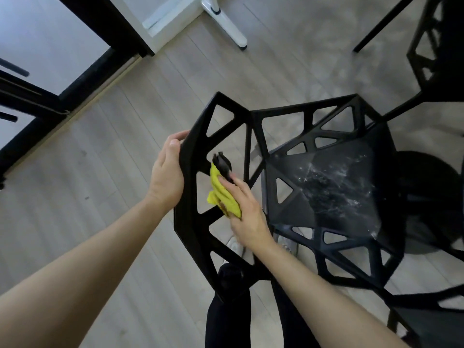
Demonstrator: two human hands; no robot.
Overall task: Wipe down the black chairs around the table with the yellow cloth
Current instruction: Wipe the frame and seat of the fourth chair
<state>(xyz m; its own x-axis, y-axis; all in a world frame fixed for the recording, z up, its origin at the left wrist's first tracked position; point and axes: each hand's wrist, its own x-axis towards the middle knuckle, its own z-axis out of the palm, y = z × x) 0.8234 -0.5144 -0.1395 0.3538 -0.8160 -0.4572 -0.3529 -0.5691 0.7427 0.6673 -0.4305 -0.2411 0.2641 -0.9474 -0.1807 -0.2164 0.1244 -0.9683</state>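
Observation:
A black chair with triangular cut-outs stands below me, its seat marked with whitish smears. My left hand grips the outer edge of the chair's backrest. My right hand holds the yellow cloth, bunched up, against an inner bar of the backrest. A dark patch shows at the cloth's upper end.
A second black chair stands at the upper right and part of a third at the lower right. A round black table base lies right of the seat. A black door frame and a white stand foot are at the top. My legs and shoes are under the backrest.

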